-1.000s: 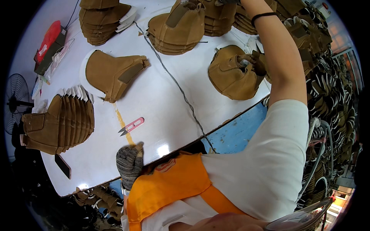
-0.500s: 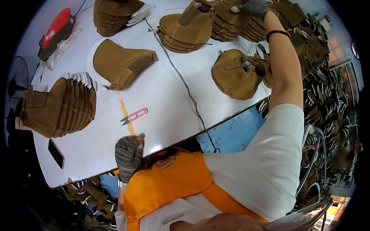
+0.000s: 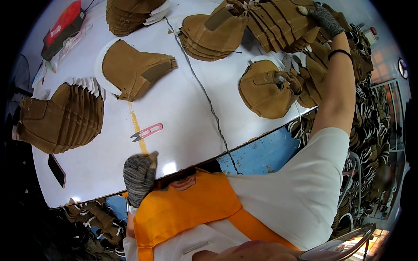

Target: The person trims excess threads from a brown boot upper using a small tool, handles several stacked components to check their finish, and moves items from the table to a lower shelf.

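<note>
At the far right, my right hand [image 3: 325, 19] in a grey knit glove, thumb tip bare, grips the end of a row of brown shoe uppers [image 3: 281, 26]. These uppers lean against one another in a slanted row. My left hand [image 3: 139, 178], gloved too, rests at the table's near edge with its thumb pointing up the table; its other fingers are turned under and hidden. Pink thread snips [image 3: 148, 132] lie just beyond it. Past them is a single brown upper [image 3: 130, 69] with a white edge. Another rounded upper [image 3: 263, 89] sits nearer me than the gripped row.
Nested uppers [image 3: 65, 117] stand at the left, others [image 3: 213, 35] at the back. A phone [image 3: 56, 170] lies near the left edge. A dark cable [image 3: 202, 93] crosses the white table [image 3: 183, 130]. Heaped uppers [image 3: 370, 143] fill the right side. A fan [image 3: 21, 74] is far left.
My right hand has moved right and slightly nearer, and the row of uppers under it has shifted and tilted that way. My left hand has stayed at the table edge. The view has shifted slightly.
</note>
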Available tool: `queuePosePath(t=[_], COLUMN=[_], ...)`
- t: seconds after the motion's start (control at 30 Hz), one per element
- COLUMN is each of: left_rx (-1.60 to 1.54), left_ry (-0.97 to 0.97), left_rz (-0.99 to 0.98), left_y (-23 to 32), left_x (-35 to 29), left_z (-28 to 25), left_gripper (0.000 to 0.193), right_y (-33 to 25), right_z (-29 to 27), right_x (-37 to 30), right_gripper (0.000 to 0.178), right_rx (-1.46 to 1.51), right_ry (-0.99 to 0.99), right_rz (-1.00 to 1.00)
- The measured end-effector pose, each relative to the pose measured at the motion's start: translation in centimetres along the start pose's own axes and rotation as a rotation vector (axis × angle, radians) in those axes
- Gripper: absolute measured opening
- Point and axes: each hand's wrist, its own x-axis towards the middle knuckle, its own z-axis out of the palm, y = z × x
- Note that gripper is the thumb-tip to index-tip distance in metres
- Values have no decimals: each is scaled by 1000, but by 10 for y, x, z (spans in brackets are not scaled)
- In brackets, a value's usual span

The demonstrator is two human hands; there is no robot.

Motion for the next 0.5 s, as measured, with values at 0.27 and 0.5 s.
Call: queuePosePath(t=[0.27, 0.5], left_rx=[20, -43], left_ry=[16, 8], left_rz=[-39, -21], left_y=[0, -2], left_x=[-5, 1], left_z=[1, 2], left_gripper=[24, 24], right_y=[75, 82], right_z=[-30, -37], right_x=[30, 16], right_gripper=[104, 106], right_rx=[-186, -139], right_ry=[63, 133], right_rz=[130, 214])
